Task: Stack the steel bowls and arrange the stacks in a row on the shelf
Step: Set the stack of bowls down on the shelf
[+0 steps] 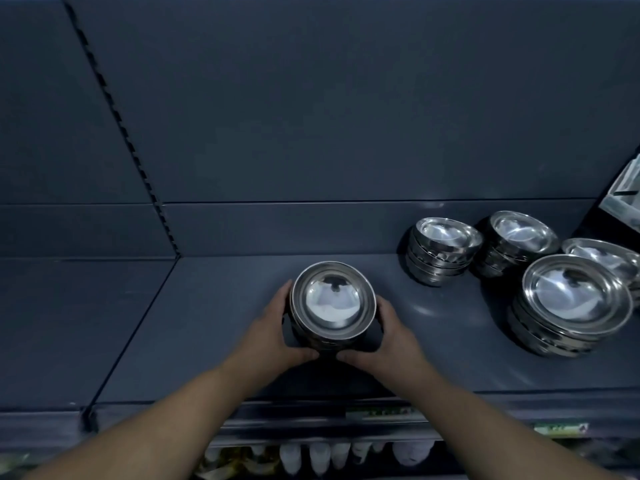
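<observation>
Bowl stack [333, 303] gripped between my left hand [273, 327] and right hand [391, 336]; four stacks [571, 306] right of them appear not yet aligned.

Open grey shelf [207, 341] lies left of and behind the central bowl stack [333, 299]. A bare gap on its right ends at crowded bowls: two far stacks [443, 251], two nearer stacks [571, 306]. A back panel [346, 133] closes the far side.

The far-right bowl stack [604, 258] is partly cropped.
</observation>
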Tool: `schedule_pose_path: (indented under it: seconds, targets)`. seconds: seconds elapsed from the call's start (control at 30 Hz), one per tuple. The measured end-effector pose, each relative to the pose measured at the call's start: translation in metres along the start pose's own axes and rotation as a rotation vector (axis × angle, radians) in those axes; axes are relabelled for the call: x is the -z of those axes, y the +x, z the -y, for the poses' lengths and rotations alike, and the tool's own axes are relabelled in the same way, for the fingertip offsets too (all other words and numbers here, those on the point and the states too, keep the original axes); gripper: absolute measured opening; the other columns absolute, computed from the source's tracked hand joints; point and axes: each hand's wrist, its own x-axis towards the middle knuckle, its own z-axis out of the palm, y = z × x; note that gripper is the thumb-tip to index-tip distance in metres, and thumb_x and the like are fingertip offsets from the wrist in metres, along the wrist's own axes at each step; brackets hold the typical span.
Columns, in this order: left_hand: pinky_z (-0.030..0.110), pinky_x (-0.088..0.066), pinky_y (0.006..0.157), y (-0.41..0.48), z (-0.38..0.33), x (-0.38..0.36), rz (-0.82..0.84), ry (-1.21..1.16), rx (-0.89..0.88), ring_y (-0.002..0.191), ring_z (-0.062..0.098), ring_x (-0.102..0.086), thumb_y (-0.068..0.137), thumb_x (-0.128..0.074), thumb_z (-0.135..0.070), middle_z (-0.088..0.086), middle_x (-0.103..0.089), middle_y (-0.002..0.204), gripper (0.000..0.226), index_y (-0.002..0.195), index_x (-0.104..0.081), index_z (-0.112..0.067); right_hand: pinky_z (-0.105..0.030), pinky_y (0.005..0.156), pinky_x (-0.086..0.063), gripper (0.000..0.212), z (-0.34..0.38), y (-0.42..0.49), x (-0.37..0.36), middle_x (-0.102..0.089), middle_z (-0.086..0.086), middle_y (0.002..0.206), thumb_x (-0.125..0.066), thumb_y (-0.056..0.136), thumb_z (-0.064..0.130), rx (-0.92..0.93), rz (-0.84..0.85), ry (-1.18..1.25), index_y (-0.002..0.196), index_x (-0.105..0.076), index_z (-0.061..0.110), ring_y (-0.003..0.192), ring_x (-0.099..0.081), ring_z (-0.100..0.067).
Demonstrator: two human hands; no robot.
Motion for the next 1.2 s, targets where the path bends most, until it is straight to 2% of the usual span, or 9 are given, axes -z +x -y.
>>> schedule_pose_path:
  seconds: [0.23,0.4,0.5,0.63,0.73,0.8,0.97,1.1,1.2]
  targets:
    - [0.027,-0.028,0.116,0.003,-0.008,0.004,-0.032,-0.027,-0.012,0.137,0.002,-0.033,0.044,-0.093,-0.036,-0.017,-0.03,0.147,0.137,0.151,-0.008,-0.032,0.0,0.092,-0.035,0.102,0.01,0.003,0.011,-0.047,0.043,0.12,-0.094,0.052,0.029,0.033,0.029,0.072,0.128,-0.031,0.054,0.116,-0.042,0.022]
    - [0.028,-0.033,0.113,0.005,-0.011,0.006,-0.044,-0.025,-0.041,0.133,0.002,-0.04,0.039,-0.09,-0.047,-0.012,-0.04,0.147,0.132,0.149,-0.019,-0.033,-0.013,0.099,-0.04,0.096,0.012,0.007,0.013,-0.053,0.035,0.123,-0.093,0.053,0.025,0.045,0.039,0.091,0.126,-0.036,0.052,0.119,-0.048,0.014]
    - [0.033,-0.038,0.111,0.005,-0.01,0.006,-0.058,-0.079,-0.051,0.129,0.001,-0.046,0.037,-0.088,-0.053,-0.013,-0.047,0.142,0.125,0.145,-0.029,-0.032,-0.02,0.105,-0.039,0.101,0.015,0.009,0.016,-0.054,0.028,0.129,-0.092,0.052,0.027,0.06,0.027,0.095,0.134,-0.036,0.045,0.123,-0.048,0.008]
    - [0.03,-0.042,0.107,0.005,-0.013,0.001,-0.073,-0.119,-0.05,0.122,-0.002,-0.052,0.04,-0.088,-0.047,-0.018,-0.054,0.132,0.102,0.128,-0.036,-0.05,-0.007,0.101,-0.035,0.102,0.023,0.014,0.024,-0.054,0.025,0.129,-0.092,0.056,0.022,0.089,0.038,0.07,0.139,-0.036,0.037,0.122,-0.046,0.013]
    - [0.013,-0.039,0.099,0.001,-0.011,-0.003,-0.078,-0.065,-0.053,0.113,-0.02,-0.046,0.049,-0.09,-0.041,-0.034,-0.051,0.123,0.088,0.113,-0.035,-0.064,0.002,0.093,-0.032,0.101,0.023,0.016,0.027,-0.051,0.033,0.123,-0.092,0.059,0.021,0.092,0.073,0.032,0.139,-0.033,0.04,0.116,-0.045,0.02]
    - [0.0,-0.034,0.088,0.0,-0.009,-0.004,-0.082,-0.04,-0.04,0.102,-0.03,-0.042,0.056,-0.091,-0.029,-0.042,-0.045,0.113,0.085,0.107,-0.032,-0.064,0.004,0.091,-0.032,0.105,0.02,0.014,0.027,-0.051,0.029,0.125,-0.091,0.061,0.02,0.064,0.107,0.027,0.144,-0.03,0.036,0.118,-0.048,0.013]
    - [0.015,-0.033,0.098,0.0,-0.003,-0.003,-0.063,-0.02,0.003,0.118,-0.001,-0.044,0.058,-0.091,-0.022,-0.027,-0.046,0.123,0.105,0.142,-0.029,-0.036,0.002,0.087,-0.037,0.102,0.012,0.011,0.024,-0.054,0.019,0.13,-0.089,0.062,0.01,0.04,0.115,0.046,0.143,-0.032,0.035,0.119,-0.053,0.005]
    - [0.016,-0.038,0.098,0.002,0.001,-0.003,-0.063,0.011,-0.011,0.116,-0.001,-0.048,0.056,-0.091,-0.02,-0.033,-0.049,0.118,0.102,0.136,-0.033,-0.042,0.001,0.088,-0.038,0.1,0.011,0.008,0.02,-0.056,0.023,0.122,-0.087,0.062,0.003,0.032,0.072,0.057,0.144,-0.035,0.029,0.114,-0.055,0.005]
    - [0.014,-0.036,0.096,0.002,0.003,-0.003,-0.073,-0.006,-0.017,0.117,-0.001,-0.048,0.055,-0.092,-0.019,-0.04,-0.046,0.116,0.102,0.133,-0.032,-0.046,0.002,0.088,-0.037,0.098,0.011,0.006,0.018,-0.053,0.031,0.117,-0.088,0.062,0.005,0.04,0.046,0.052,0.142,-0.037,0.032,0.109,-0.052,0.015]
